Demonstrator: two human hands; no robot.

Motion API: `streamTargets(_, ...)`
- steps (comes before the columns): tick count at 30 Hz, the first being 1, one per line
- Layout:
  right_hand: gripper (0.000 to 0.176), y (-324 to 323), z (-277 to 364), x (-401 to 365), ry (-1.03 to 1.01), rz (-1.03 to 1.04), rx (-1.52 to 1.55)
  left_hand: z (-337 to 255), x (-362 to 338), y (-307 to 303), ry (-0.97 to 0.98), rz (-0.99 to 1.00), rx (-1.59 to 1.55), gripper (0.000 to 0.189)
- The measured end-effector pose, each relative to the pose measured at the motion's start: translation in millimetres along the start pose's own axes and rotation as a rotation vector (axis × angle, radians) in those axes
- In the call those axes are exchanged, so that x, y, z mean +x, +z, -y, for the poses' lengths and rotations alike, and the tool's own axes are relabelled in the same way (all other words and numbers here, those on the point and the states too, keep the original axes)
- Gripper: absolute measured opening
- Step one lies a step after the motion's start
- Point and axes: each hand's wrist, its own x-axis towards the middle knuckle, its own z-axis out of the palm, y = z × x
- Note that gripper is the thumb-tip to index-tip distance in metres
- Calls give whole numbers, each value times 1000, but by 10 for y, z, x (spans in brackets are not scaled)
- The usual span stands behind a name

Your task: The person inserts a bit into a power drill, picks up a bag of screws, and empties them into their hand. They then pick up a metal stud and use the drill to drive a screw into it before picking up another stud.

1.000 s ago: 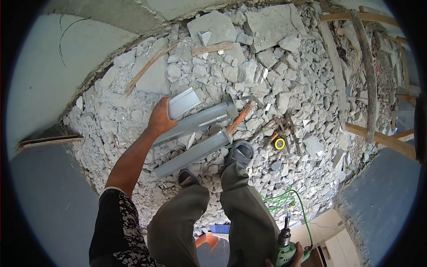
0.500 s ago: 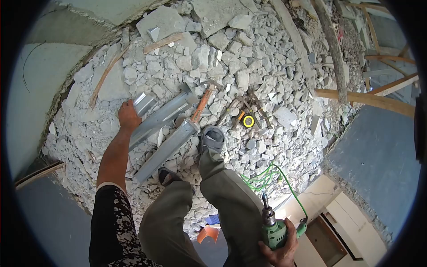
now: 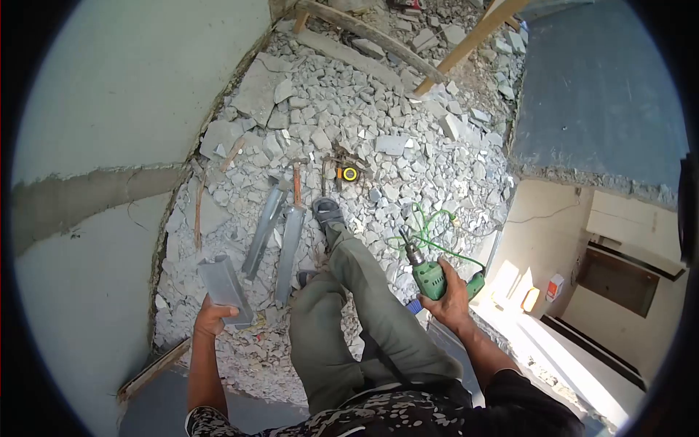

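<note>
My left hand (image 3: 211, 319) is closed round the lower end of a short grey metal channel (image 3: 223, 282), its thumb pressed across the face. The channel is held up over the rubble on the left. In my right hand (image 3: 453, 298) is a green corded power drill (image 3: 428, 280), its chuck and bit pointing up and left. Two longer metal channels (image 3: 290, 251) lie on the rubble between the held channel and my feet. Just above them rests a hammer with an orange handle (image 3: 297, 186).
Broken concrete (image 3: 313, 124) covers the ground. A yellow-and-black tape measure (image 3: 349, 174) lies among dark tools. The drill's green cord (image 3: 455, 253) loops over the rubble at right. Walls rise on both sides, and a wooden beam (image 3: 470, 47) slants across the top.
My left hand has drawn the short channel toward my body and raised it off the rubble. The drill in my right hand has come up and left in view. My view has turned.
</note>
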Motion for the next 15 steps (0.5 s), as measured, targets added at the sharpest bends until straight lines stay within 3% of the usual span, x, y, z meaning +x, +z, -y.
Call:
streamTargets(4, 97, -1135, -117, -589, 67, -336, 118, -540, -1100, 618, 116, 143, -118, 94)
streamTargets(8, 97, -2392, -43, -1297, 296, -693, 392, -977, -1666, 1337, 197, 337, -197, 98)
streamTargets(12, 92, -3418, -68, -1975, 132, -1112, 304, -1239, -1841, 1907, 225, 537, -169, 100)
streamTargets(15, 90, -4129, 58, -2414, 31, -1268, 238, -1338, -1916, 2227, 234, 636, -133, 100)
